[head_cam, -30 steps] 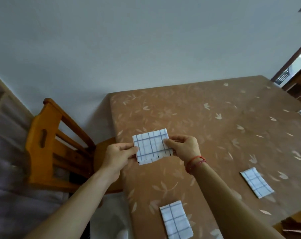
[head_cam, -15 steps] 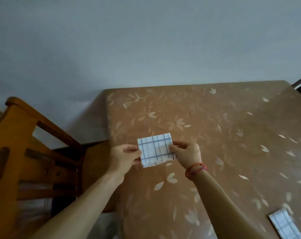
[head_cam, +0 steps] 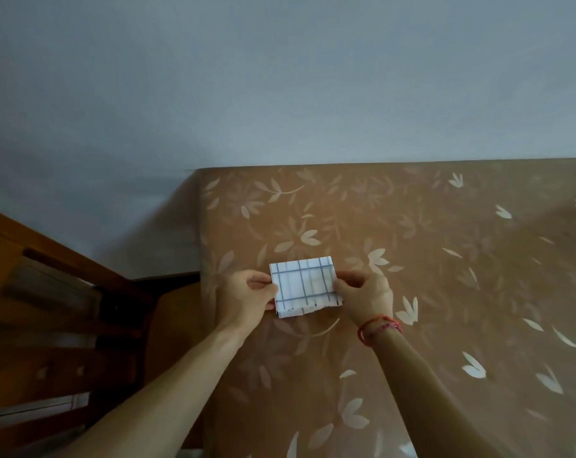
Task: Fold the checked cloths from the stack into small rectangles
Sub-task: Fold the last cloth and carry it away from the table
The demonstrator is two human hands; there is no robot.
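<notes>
A white cloth with blue checks (head_cam: pixel 304 285), folded into a small rectangle, is held between both hands just above the brown leaf-patterned table (head_cam: pixel 445 292), near its left edge. My left hand (head_cam: pixel 247 299) pinches the cloth's left side, thumb on top. My right hand (head_cam: pixel 365 297), with a red string on the wrist, pinches the right side. The layered lower edge of the cloth shows below my fingers. No stack of cloths is in view.
A wooden chair (head_cam: pixel 48 325) stands left of the table, its seat tucked against the table's left edge. A plain grey wall (head_cam: pixel 280 77) runs behind the table's far edge.
The view has swung up and to the left, so the folded cloths lying on the table have left the frame. Both hands keep the same hold on the cloth and have moved forward.
</notes>
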